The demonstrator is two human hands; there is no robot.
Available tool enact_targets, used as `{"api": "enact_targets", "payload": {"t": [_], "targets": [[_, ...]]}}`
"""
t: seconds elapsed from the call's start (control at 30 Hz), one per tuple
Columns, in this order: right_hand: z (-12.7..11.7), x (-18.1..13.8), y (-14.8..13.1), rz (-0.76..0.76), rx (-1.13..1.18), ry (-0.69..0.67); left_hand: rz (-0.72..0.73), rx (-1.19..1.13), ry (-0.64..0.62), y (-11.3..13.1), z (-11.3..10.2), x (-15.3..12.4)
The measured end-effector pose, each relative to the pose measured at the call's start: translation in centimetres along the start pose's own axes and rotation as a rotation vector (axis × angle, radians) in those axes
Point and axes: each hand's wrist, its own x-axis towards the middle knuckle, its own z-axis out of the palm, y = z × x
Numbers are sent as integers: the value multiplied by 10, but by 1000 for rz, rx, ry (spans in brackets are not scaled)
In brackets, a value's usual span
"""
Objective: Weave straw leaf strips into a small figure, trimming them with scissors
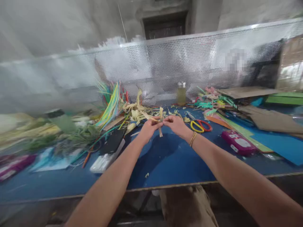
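My left hand (pixel 149 127) and my right hand (pixel 175 124) meet above the blue tabletop (pixel 172 162), both with fingers pinched. Between their fingertips stands a pale dried-husk strip (pixel 161 113), its lower end poking out beneath the fingers. The exact grip is small and partly covered by the fingers. Just behind my left hand lies a loose pile of similar pale husks (pixel 138 113). Scissors with yellow and red handles (pixel 199 126) rest on the table to the right of my right hand.
Left of my arms are a dark phone (pixel 112 142), a white case (pixel 106 162) and a bundle of coloured strands (pixel 111 104). A purple box (pixel 238 143), blue sheets (pixel 279 143) and cardboard (pixel 272 119) lie right. Behind stand a jar (pixel 181 94) and a perforated metal screen (pixel 165 63).
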Motion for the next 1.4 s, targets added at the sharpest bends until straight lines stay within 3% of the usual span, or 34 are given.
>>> {"api": "enact_targets", "payload": {"t": [0.17, 0.37, 0.7, 0.9, 1.13, 1.27, 1.4], "targets": [[-1, -1, 0, 8, -19, 47, -26, -25, 43, 0, 2, -3], [-2, -2, 3, -4, 17, -72, -76, -83, 60, -1, 4, -5], [-4, -5, -2, -141, -155, -91, -67, 7, 116, -2, 2, -3], [-6, -8, -11, -132, -251, -104, -96, -15, 53, -4, 2, -4], [-4, -13, -15, -115, -604, -131, -8, 38, 8, -6, 2, -4], [-1, -12, -16, -106, -623, -190, -19, 43, -7, -7, 3, -4], [2, -12, -19, -57, -613, -150, 28, 114, 52, -9, 6, -1]]}}
